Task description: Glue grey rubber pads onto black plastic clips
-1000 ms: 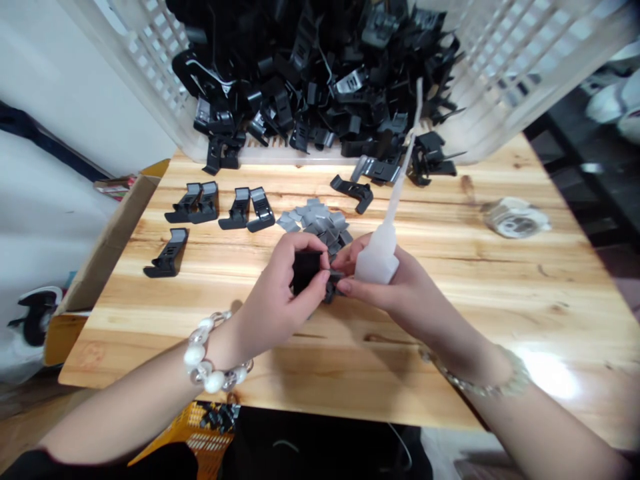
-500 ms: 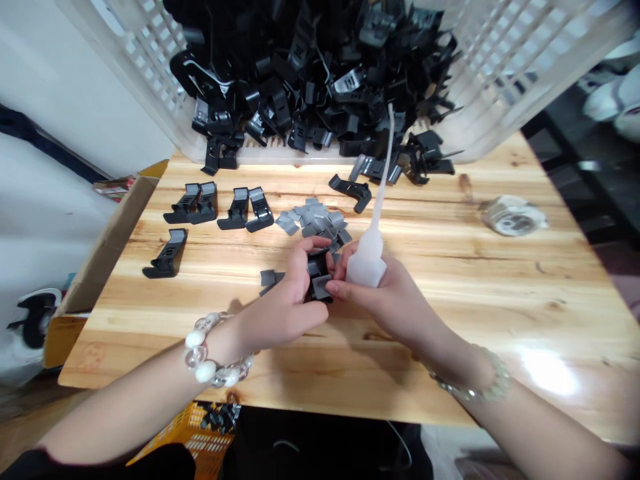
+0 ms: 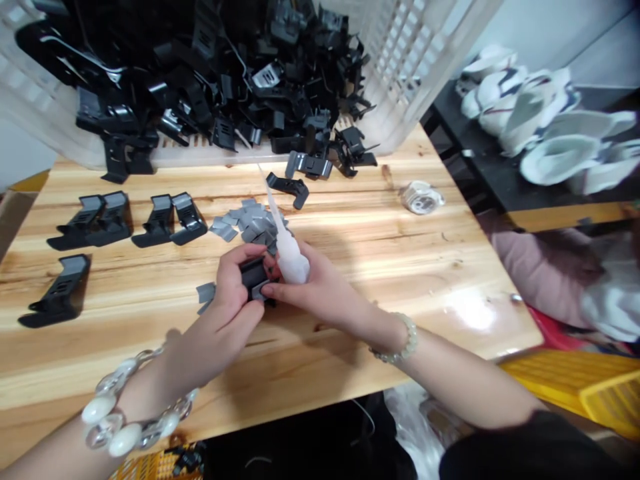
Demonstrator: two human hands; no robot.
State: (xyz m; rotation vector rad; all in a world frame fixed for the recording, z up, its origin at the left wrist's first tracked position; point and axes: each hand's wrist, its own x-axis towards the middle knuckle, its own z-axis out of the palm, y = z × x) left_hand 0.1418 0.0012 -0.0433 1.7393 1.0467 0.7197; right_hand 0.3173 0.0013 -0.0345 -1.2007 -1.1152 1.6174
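My left hand (image 3: 231, 297) is closed round a small black plastic clip (image 3: 253, 277) just above the wooden table (image 3: 350, 240). My right hand (image 3: 313, 288) grips a white squeeze bottle (image 3: 291, 259) with a long thin nozzle that points up and to the left; its fingertips also press on a grey pad on the clip. A heap of small grey pads (image 3: 247, 223) lies just behind my hands. One loose grey pad (image 3: 205, 293) lies left of my left hand.
A white slotted crate (image 3: 400, 80) on its side spills many black clips (image 3: 225, 73) at the table's back. Several finished clips (image 3: 170, 220) stand in a row at left. A tape roll (image 3: 421, 197) lies at right; white shoes (image 3: 540, 127) and a yellow basket (image 3: 590, 387) beyond the table's edge.
The camera has swung to the right, so the table shifted left in view. The bottle's nozzle has tipped from upright towards the left. Both hands stay together on the clip.
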